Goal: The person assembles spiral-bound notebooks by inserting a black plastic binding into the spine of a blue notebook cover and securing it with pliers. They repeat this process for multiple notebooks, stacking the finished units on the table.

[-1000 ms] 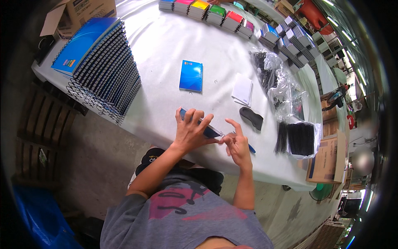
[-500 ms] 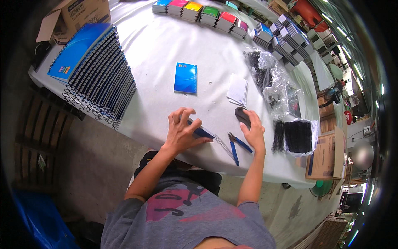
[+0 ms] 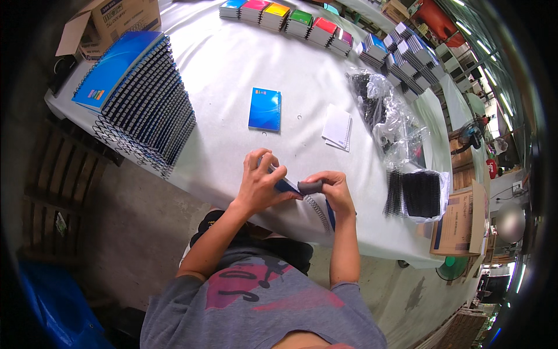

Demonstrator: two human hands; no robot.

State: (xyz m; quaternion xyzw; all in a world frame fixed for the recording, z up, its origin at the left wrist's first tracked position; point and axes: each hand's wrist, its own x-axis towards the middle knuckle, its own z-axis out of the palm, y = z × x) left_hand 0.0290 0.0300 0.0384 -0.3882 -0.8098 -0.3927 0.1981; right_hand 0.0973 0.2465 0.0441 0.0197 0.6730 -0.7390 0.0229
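My left hand (image 3: 259,185) is closed round a small blue notebook (image 3: 285,187), thumb on one side and curled fingers on the other. A metal spiral coil (image 3: 317,211) runs out from the notebook's end toward the table's near edge. In my right hand (image 3: 336,192) is a dark grey rounded pad (image 3: 310,187), pinched between thumb and fingers, close by where the coil leaves the notebook. Blue-handled cutters (image 3: 331,216) lie under my right hand, mostly covered. Beyond my hands, another blue notebook (image 3: 264,109) lies flat.
A tall stack of spiral notebooks (image 3: 139,93) stands at left, before a cardboard box (image 3: 119,26). Loose white sheets (image 3: 337,127), a plastic bag (image 3: 389,125) and black coils (image 3: 419,193) are at right. Coloured notebook piles (image 3: 299,20) line the back.
My right hand has brought the grey pad left and nearer, to the notebook's end, now covering most of the cutters. My left hand keeps its grip.
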